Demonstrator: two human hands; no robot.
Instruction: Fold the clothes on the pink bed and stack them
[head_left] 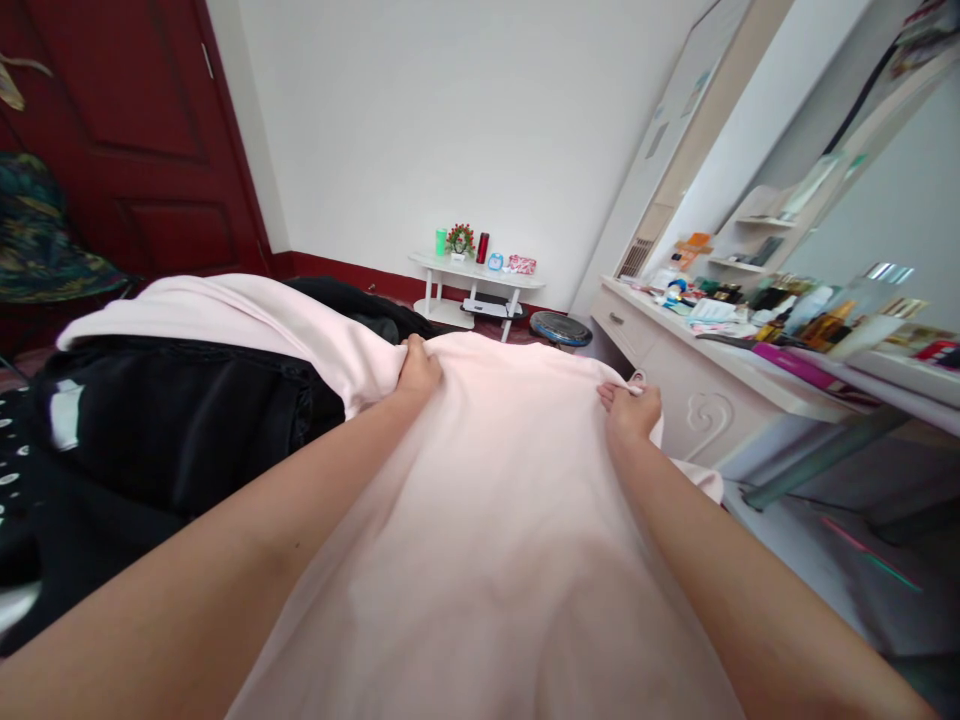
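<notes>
Pink cloth (487, 520) lay spread toward you — your left hand (417, 372) and right hand (631, 410) each gripped its far edge, apart; far edge gathered, folding seemingly barely begun.

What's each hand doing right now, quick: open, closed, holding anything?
Left hand: closed, gripping a bunched fold of the pale pink cloth.
Right hand: closed on the same cloth's far edge, fingers curled over it.
</notes>
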